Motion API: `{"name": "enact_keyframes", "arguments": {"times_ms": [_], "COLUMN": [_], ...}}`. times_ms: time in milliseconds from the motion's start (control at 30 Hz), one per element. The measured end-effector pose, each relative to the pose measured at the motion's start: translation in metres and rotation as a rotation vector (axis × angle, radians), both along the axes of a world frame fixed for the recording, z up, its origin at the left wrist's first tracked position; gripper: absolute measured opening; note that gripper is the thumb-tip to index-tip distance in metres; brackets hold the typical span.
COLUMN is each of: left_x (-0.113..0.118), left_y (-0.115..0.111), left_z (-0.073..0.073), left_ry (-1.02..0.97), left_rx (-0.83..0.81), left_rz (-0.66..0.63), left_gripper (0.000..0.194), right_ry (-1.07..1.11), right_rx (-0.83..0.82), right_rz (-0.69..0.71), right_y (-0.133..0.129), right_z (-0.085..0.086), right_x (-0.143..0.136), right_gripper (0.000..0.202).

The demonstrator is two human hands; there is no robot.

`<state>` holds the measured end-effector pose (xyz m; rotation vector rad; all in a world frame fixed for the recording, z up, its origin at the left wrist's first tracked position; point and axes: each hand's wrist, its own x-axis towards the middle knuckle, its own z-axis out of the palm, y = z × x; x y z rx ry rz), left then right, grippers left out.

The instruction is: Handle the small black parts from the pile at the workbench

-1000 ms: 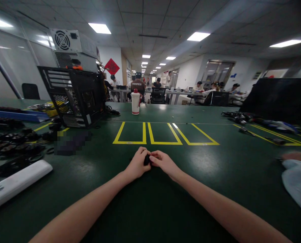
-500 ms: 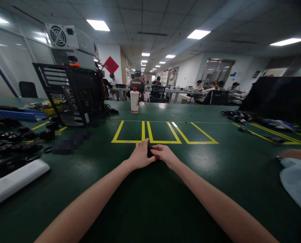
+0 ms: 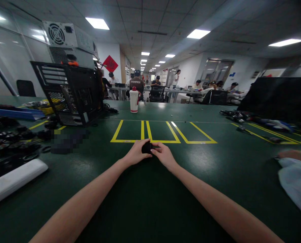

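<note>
Between my two hands is a small black object (image 3: 147, 147), too dark and too covered by fingers for its kind to show. My left hand (image 3: 136, 153) curls round its left side, thumb below and fingers above. From the right, my right hand (image 3: 164, 156) pinches its edge between thumb and fingertips. Both hands are low over the green table (image 3: 150, 202), just on the near side of the yellow tape outlines (image 3: 162, 141).
A black computer case (image 3: 71, 94) with power supplies (image 3: 66, 35) on top stands at the left. Black parts (image 3: 11, 141) and a white long box (image 3: 16, 182) lie nearer. A white cup (image 3: 134, 100) stands beyond the tape. At right are cables (image 3: 237, 118) and another person's sleeve (image 3: 295, 182).
My left hand has shifted slightly left and opened its grip wider, so more of the black object shows. My right hand remains at its right side.
</note>
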<state>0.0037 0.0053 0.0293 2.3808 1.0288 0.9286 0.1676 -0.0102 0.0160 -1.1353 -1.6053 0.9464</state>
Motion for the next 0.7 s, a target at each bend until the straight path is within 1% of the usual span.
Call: {"name": "enact_keyframes", "arguments": {"times_ms": [133,200,300,400,467,600,633,700], "left_x": [0.0,-0.003,-0.008,-0.01,-0.01,-0.009,-0.009,-0.01], "left_y": [-0.012,-0.019,-0.027,-0.027,-0.025,-0.023,-0.023,-0.023], "left_z": [0.0,0.0,0.0,-0.001,-0.003,-0.004,-0.004,-0.005], "left_ry": [0.014,0.018,0.017,0.009,0.017,0.049,0.047,0.036], "left_rx": [0.101,0.116,0.11,0.101,0.094,0.099,0.11,0.127], "left_rz": [0.0,-0.022,-0.059,-0.052,-0.011,0.076,0.084,0.053], "left_gripper": [0.063,0.063,0.07,0.069,0.066,0.066,0.066,0.068], "right_ry": [0.031,0.041,0.031,-0.003,-0.026,-0.044,-0.043,-0.044], "right_rx": [0.073,0.083,0.099,0.134,0.15,0.154,0.156,0.159], "right_rz": [0.042,0.053,0.064,0.069,0.069,0.071,0.071,0.067], "right_y": [-0.011,-0.018,-0.024,-0.026,-0.025,-0.023,-0.023,-0.023], "right_z": [-0.003,-0.002,-0.001,0.001,0.001,0.0,0.0,-0.001], "right_x": [0.0,-0.001,-0.003,-0.004,-0.004,-0.004,-0.004,-0.004], "right_gripper": [0.028,0.028,0.034,0.04,0.039,0.037,0.037,0.037]}}
